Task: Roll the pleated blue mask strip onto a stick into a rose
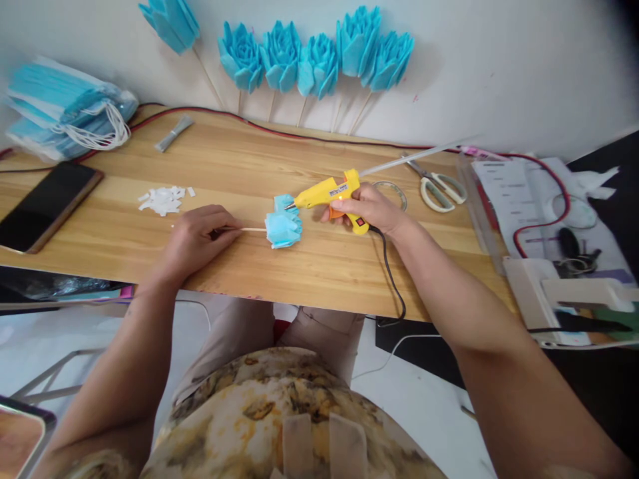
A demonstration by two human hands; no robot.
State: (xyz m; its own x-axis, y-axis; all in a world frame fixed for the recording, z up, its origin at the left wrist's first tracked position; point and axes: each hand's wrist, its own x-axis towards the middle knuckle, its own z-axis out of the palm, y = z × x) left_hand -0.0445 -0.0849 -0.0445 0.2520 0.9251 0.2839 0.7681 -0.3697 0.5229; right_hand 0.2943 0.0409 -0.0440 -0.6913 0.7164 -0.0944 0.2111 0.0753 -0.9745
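Observation:
My left hand (196, 237) is closed in a pinch on a thin wooden stick (248, 229) that carries a blue paper flower (284, 225), lying low over the wooden table (239, 166). My right hand (370, 207) is wrapped round the handle of a yellow glue gun (327, 191). The gun's nozzle touches the top of the flower. A clear glue stick pokes out of the gun's back toward the right, and its black cord drops over the table's front edge.
Several finished blue flowers (299, 56) on sticks lean against the back wall. A stack of blue face masks (62, 106) and a phone (47, 203) lie at the left, white scraps (164, 198) nearby. Scissors (439, 186) and a tape ring (394, 193) lie to the right, with a red cable (542, 223).

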